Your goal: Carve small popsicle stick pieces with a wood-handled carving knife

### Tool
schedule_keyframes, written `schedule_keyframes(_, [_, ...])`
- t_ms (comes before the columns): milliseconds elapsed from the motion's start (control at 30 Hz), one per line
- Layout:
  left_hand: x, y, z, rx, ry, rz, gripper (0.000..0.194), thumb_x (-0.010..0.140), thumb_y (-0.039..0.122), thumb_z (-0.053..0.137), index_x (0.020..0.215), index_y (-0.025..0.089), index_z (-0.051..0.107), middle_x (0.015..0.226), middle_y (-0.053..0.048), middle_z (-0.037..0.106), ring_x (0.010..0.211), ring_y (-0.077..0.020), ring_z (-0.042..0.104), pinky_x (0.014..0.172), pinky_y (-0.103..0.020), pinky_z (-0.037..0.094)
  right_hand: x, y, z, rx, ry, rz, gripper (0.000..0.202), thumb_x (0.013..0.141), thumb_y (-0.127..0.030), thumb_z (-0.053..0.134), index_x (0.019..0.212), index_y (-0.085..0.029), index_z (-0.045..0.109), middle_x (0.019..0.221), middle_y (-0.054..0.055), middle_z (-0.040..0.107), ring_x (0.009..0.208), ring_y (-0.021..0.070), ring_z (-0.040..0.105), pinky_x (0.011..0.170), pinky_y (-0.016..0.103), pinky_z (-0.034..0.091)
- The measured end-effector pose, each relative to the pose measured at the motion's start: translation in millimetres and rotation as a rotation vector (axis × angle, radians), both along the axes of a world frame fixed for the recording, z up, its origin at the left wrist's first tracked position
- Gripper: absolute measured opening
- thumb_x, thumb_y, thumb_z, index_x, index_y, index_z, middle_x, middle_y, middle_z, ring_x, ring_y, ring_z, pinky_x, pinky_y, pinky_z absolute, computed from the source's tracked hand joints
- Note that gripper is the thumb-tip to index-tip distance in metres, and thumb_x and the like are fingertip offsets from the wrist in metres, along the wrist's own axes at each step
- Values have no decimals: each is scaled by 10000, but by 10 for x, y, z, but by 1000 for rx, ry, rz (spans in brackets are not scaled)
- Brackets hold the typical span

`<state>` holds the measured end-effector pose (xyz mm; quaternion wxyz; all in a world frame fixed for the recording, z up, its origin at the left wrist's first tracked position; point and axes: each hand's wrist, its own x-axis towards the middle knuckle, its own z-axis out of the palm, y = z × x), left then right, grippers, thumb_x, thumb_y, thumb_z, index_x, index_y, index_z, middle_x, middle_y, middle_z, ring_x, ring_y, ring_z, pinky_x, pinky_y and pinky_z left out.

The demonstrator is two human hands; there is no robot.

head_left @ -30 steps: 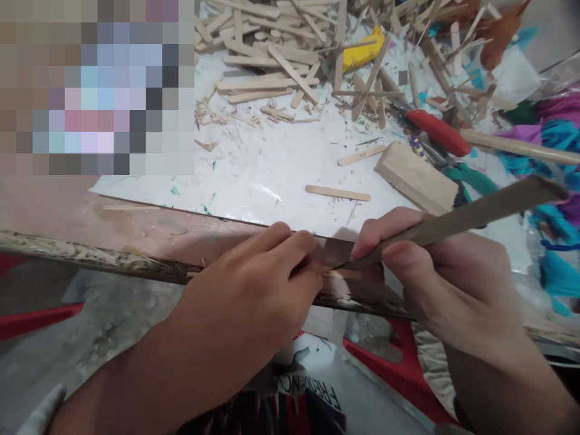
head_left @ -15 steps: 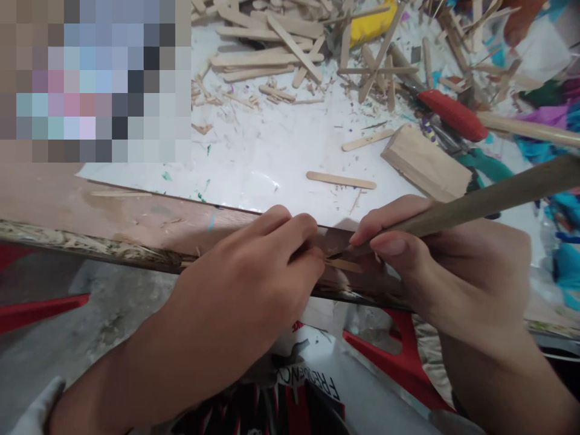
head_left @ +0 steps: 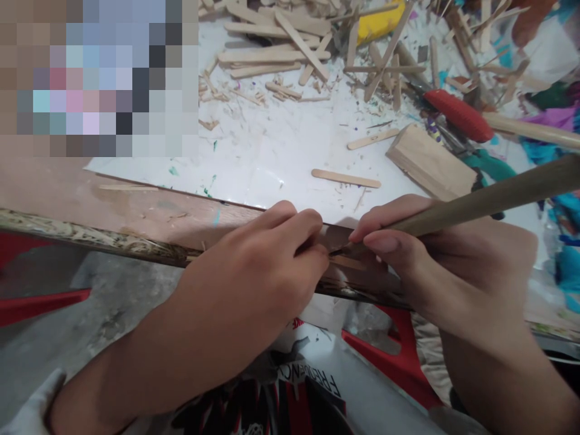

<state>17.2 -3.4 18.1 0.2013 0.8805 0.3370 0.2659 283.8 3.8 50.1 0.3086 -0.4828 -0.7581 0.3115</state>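
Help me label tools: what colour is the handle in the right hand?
Dull greyish brown; the handle shows best in the head view.

Dim, flat light leaves a small glare on the white sheet [head_left: 281,142] and soft shadow on the tabletop [head_left: 131,202] beside the left hand [head_left: 263,266]. Coarse pixelation covers the far left; fine detail looks soft.

the long tool handle [head_left: 475,202] is seen to be of dull, matt grey-brown wood, and the thin strip [head_left: 348,261] of plain, pale wood. the tabletop [head_left: 58,181] is faced in smooth brownish wood, its front edge [head_left: 99,235] rough and fibrous, and is partly covered by a glossy white sheet [head_left: 281,133]. smooth, matt, pale wood is shown in the stick pile [head_left: 276,57] and the block [head_left: 430,163].
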Motion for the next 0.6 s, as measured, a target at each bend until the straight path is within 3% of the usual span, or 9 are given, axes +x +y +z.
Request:
schedule_keyframes(167, [1,11,23,7,-8,6,473,1236,-33,519,1024,215,862,1145,-53,868,1128,-238,789,1081,-368,722,-10,-24,36,-11,-20,-6,290,1286,-495,825,1036,-356,873,921,-54,887,691,162,725,638,395,493])
schedule_keyframes(333, [0,27,28,5,14,7,482,1175,-54,476,1045,215,855,1155,-54,858,1099,-242,788,1066,-360,715,-48,-14,85,-71,-57,71,307,1290,-568,810,1069,-366,882,848,-71,844,703,142,754,650,333,533])
schedule_keyframes(600, [0,44,41,-17,-2,13,516,1121,-94,431,1081,203,851,1048,-24,781,892,-213,699,893,-338,667,-127,35,132,7,-53,70,193,1179,-311,886,986,-313,874,805,-47,825,641,147,684,616,323,521])
